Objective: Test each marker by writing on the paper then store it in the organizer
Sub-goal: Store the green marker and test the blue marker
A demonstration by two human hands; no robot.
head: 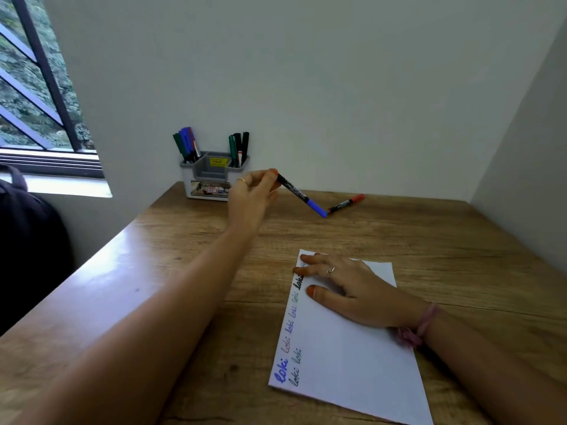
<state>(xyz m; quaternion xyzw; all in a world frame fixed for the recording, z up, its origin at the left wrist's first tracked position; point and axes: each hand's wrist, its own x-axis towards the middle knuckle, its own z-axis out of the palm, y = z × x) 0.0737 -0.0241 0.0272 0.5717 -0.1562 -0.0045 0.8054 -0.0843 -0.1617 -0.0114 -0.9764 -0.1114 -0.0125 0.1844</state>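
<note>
My left hand (253, 194) pinches the black end of a blue-capped marker (302, 195), held above the desk with its cap pointing down to the right. Just past the cap lies a red-capped marker (346, 204) on the wood. My right hand (343, 285) rests flat, fingers spread, on the white paper (352, 360), which carries several handwritten words along its left edge. The grey organizer (211, 179) stands against the wall behind my left hand, with several markers upright in its left and right compartments.
The wooden desk (184, 271) is boxed in by a wall at the back and another on the right. A window with dark bars (36, 87) is at the far left, and a dark object (27, 240) sits beside the desk's left edge.
</note>
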